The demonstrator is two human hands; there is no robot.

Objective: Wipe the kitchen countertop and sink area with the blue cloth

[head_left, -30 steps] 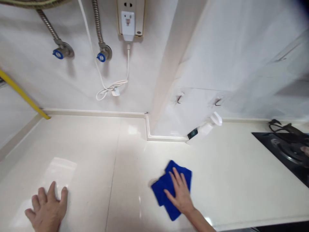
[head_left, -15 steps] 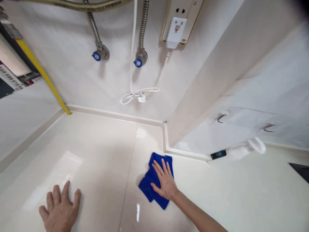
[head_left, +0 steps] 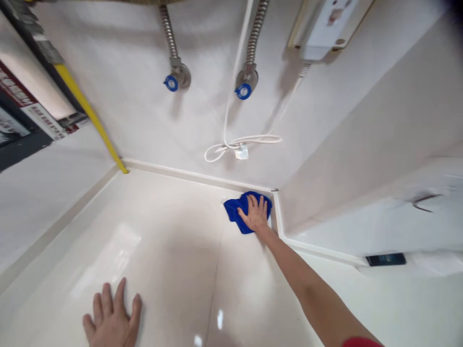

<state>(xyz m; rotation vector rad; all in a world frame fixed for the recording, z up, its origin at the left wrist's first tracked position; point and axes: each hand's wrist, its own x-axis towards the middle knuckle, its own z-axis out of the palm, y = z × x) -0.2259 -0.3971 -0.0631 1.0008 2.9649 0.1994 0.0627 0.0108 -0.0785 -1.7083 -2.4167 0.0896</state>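
Note:
A blue cloth (head_left: 237, 210) lies bunched on the glossy pale surface, up in the corner where the back edge meets the side edge. My right hand (head_left: 256, 214) presses on it from above, fingers spread and flat over the fabric, the arm reaching in from the lower right. At the lower left, my left hand (head_left: 112, 315) rests palm down on the pale surface (head_left: 170, 231). Its fingers are spread and nothing is in it.
Blue-handled valves (head_left: 172, 83) with metal hoses stick out of the back wall. A looped white cord (head_left: 253, 140) hangs low, near a plugged-in socket (head_left: 333, 24). A yellow pipe (head_left: 90, 115) meets the surface at left. A dark device (head_left: 385, 260) and wall hook (head_left: 427, 201) are at right.
My right hand has pushed the cloth away from me into the back corner. My left hand still lies on the surface. The view has shifted, with wall fittings now farther right.

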